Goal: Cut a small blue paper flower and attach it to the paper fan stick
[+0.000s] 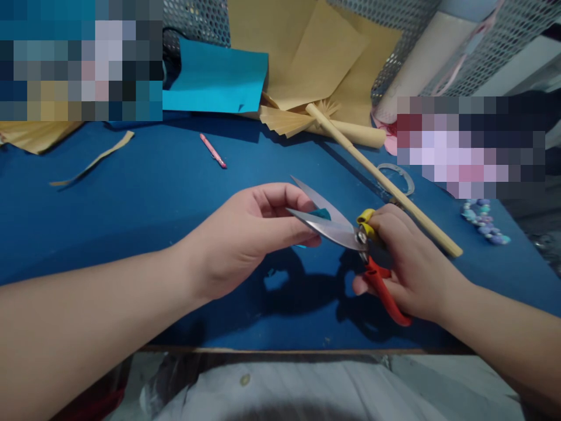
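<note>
My left hand [263, 225] pinches a small piece of teal paper [322, 214] between thumb and fingers, above the blue table [131, 199]. Most of that piece is hidden by the fingers. In my right hand [407, 257] is a pair of scissors [337, 234], with one yellow and one red handle. The metal blades are spread apart and point left, one on either side of the teal piece, close to my left fingertips. Tiny teal scraps [272, 272] lie on the table below.
A wooden stick [385, 178] lies diagonally beyond my right hand. Behind it are a folded paper fan [287, 120], tan paper [315, 52] and a teal sheet [221, 76]. A pink pen [213, 151], a paper strip [94, 159] and a bead bracelet [484, 222] also lie here.
</note>
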`<action>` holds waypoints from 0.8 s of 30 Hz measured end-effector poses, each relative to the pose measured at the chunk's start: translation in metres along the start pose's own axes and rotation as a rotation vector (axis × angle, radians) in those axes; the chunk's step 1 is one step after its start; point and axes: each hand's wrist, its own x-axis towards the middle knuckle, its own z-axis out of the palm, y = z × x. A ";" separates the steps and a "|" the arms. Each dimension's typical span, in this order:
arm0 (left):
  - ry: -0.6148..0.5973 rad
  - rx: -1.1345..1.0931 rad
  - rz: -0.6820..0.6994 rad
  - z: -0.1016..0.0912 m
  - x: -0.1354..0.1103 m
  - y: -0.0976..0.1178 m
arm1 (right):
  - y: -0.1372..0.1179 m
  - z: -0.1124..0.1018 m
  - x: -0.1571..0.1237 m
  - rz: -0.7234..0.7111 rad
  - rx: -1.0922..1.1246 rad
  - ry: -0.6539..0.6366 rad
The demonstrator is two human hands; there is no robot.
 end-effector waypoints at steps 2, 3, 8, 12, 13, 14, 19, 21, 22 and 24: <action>-0.001 0.008 -0.009 -0.001 0.000 0.000 | 0.000 0.000 0.000 -0.002 0.003 0.000; 0.000 0.014 -0.013 -0.001 -0.001 0.000 | 0.000 0.000 0.000 -0.002 0.005 -0.001; 0.003 0.031 -0.014 0.001 -0.001 0.002 | 0.001 0.000 0.000 0.007 0.015 -0.002; -0.003 0.025 -0.012 0.002 -0.003 0.002 | 0.001 0.001 -0.001 0.017 0.020 0.006; -0.008 0.023 -0.013 0.001 -0.003 0.002 | 0.001 0.000 -0.001 0.013 0.018 0.004; -0.010 0.022 -0.012 0.001 -0.003 0.002 | 0.000 0.000 -0.001 0.008 0.016 0.002; -0.022 0.015 -0.015 -0.001 -0.003 0.000 | 0.000 -0.003 0.001 0.007 0.016 0.001; -0.026 0.011 -0.009 -0.001 -0.002 -0.001 | 0.000 -0.003 0.002 0.004 0.012 -0.003; -0.028 0.009 -0.003 -0.001 -0.002 -0.001 | 0.000 -0.004 0.002 -0.001 0.009 -0.003; -0.029 0.009 0.002 -0.001 -0.003 -0.002 | 0.000 -0.004 0.003 -0.008 0.004 0.006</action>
